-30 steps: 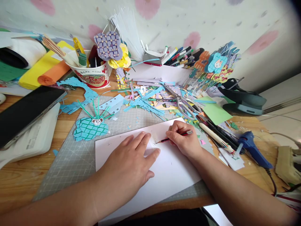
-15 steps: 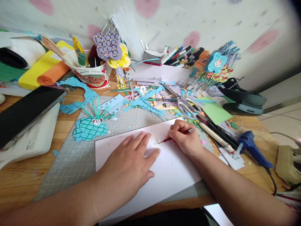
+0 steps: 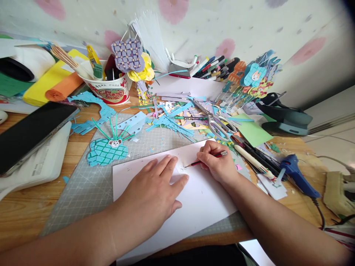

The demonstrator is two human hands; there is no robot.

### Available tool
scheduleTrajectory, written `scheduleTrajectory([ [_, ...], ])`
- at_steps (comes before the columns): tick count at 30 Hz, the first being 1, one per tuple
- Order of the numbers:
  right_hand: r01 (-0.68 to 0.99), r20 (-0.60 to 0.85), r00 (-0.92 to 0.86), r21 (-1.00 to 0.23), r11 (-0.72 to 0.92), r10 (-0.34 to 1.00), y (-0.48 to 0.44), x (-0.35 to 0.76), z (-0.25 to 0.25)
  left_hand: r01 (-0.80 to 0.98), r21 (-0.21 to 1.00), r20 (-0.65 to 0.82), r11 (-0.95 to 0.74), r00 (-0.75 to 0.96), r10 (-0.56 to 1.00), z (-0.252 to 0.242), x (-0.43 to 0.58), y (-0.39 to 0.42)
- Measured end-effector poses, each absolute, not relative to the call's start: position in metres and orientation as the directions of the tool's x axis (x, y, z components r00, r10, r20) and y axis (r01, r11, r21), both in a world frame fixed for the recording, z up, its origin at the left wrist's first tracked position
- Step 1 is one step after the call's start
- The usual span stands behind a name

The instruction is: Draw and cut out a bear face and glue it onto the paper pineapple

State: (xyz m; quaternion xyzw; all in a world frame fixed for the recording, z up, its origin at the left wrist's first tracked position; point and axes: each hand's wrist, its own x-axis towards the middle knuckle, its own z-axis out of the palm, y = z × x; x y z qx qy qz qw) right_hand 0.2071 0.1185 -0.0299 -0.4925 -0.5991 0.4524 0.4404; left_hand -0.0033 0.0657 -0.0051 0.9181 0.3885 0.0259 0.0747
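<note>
A sheet of white paper (image 3: 205,195) lies at a slant over a grey cutting mat (image 3: 80,192). My left hand (image 3: 155,188) rests flat on the paper, fingers stretched out, holding nothing. In my right hand (image 3: 216,162) a red-and-black pencil (image 3: 196,162) is pinched between thumb and fingers. Its point meets the paper at a small, faint pencil drawing (image 3: 182,168), just right of my left fingertips. Beyond the paper's left part is a blue paper shape (image 3: 108,151) with green crossing lines, green stalks and a small animal face.
Paper scraps (image 3: 177,114) and silver scissors (image 3: 215,120) lie behind the paper. Pens (image 3: 255,162) and a blue glue gun (image 3: 299,175) with a cord are at right. A phone (image 3: 36,133) sits at left; a paper tub (image 3: 111,90) holding tools stands behind.
The pencil tip has shifted very slightly up and left at the small drawing. My left hand stays in place on the paper.
</note>
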Motion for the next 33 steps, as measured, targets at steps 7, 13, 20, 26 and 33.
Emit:
scheduleTrajectory([
  [7,0.226,0.066,-0.137,-0.969,0.096,0.988,0.1191,0.2067,-0.0276,0.715,0.175,-0.047,-0.677,0.692,0.720,-0.0036,-0.0027,0.0667],
  [13,0.235,0.059,-0.137,-0.968,0.091,0.989,0.1185,0.2060,-0.0260,0.714,0.170,-0.037,-0.679,0.693,0.720,-0.0052,-0.0030,0.0661],
  [20,0.234,0.053,-0.136,-0.969,0.084,0.989,0.1196,0.2055,-0.0261,0.713,0.162,-0.032,-0.682,0.694,0.719,-0.0041,-0.0023,0.0672],
  [26,0.221,0.042,-0.137,-0.973,0.072,0.990,0.1195,0.2055,-0.0261,0.714,0.169,-0.033,-0.679,0.693,0.720,-0.0039,-0.0030,0.0670],
  [33,0.208,0.037,-0.123,-0.976,0.062,0.992,0.1193,0.2053,-0.0273,0.723,0.191,-0.057,-0.664,0.684,0.727,-0.0022,-0.0027,0.0662],
])
